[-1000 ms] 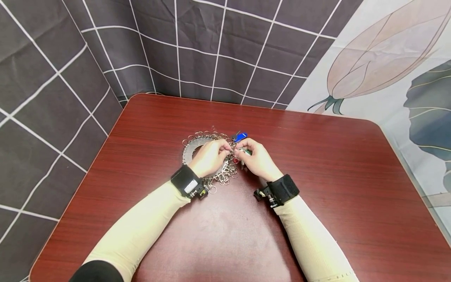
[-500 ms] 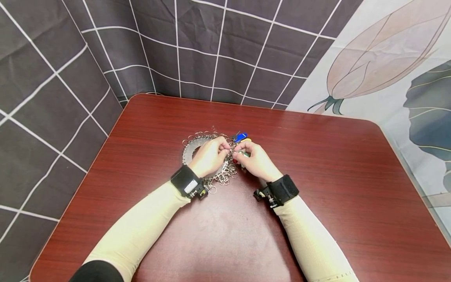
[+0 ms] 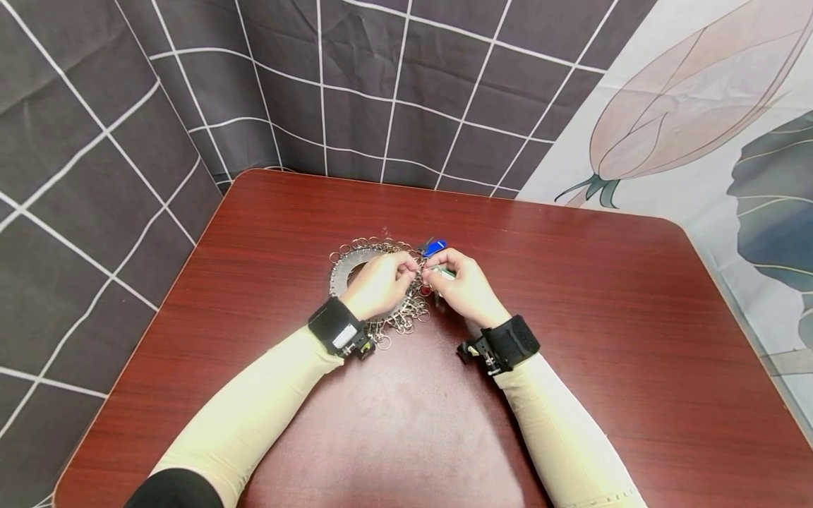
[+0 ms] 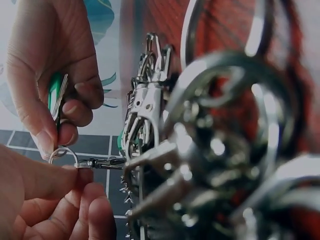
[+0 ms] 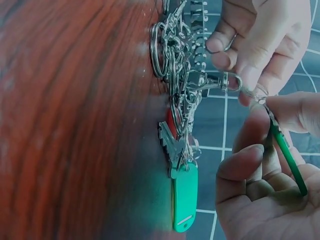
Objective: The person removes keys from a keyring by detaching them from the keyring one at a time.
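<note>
A split key ring on a swivel clasp is pinched between the thumb and fingers of my left hand. Facing it, my right hand holds a green key tag with a key, its thumb and fingertip meeting at the ring. Whether the key's hole is threaded onto the ring is hidden by the fingertips. The clasp joins a round, clear-grey disc whose edge carries many clasps and rings; my left hand covers part of it.
On the disc's right side hang a blue key tag, a red tag, another green tag and a loose-hanging key. All lie on a red-brown table. A dark checked curtain stands behind.
My right hand tilts slightly, dipping and returning. A yellow tag beside the blue one showed half a second ago and is now covered; the green tag shows more. My left hand stays nearly still.
</note>
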Available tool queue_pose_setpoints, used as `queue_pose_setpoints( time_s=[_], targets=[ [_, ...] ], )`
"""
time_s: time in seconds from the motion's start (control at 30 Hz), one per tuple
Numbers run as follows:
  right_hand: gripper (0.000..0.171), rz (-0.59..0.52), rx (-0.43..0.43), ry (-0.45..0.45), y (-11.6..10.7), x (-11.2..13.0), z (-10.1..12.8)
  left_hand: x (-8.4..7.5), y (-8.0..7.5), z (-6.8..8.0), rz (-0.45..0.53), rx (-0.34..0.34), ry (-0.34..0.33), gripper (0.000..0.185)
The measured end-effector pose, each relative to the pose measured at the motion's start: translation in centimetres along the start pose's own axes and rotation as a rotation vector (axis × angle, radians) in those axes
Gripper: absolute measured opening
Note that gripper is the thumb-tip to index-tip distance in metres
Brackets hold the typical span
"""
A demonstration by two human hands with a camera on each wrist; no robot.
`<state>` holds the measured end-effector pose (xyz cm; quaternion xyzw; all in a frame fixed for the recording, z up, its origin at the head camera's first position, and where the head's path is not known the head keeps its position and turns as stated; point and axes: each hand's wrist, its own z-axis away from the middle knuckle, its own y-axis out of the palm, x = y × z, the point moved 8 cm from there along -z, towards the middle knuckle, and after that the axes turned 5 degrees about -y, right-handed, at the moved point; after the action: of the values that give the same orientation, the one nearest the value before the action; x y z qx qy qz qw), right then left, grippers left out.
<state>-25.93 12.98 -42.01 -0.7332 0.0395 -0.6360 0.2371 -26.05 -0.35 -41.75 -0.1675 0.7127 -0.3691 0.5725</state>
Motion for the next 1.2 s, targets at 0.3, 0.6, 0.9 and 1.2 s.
queue_pose_setpoints(
  time_s=[0.3,0.6,0.9,1.2],
  targets=[
    [0.019,-0.045,-0.026,-0.019,-0.2,1.8,0.6,0.1,0.3,-0.1,-0.011,0.035,-0.005,0.005],
    [0.021,-0.244,-0.042,0.082,0.4,-2.1,-0.2,0.4,-0.2,-0.2,0.007,-0.028,-0.038,0.004],
    [0.013,-0.357,-0.02,0.144,0.9,-2.4,0.0,0.4,-0.6,-0.2,0.106,-0.081,-0.032,0.006],
    [0.013,-0.286,0.018,0.15,1.0,-2.1,0.1,0.2,-0.7,-0.1,0.099,-0.095,-0.001,0.005]
  ],
)
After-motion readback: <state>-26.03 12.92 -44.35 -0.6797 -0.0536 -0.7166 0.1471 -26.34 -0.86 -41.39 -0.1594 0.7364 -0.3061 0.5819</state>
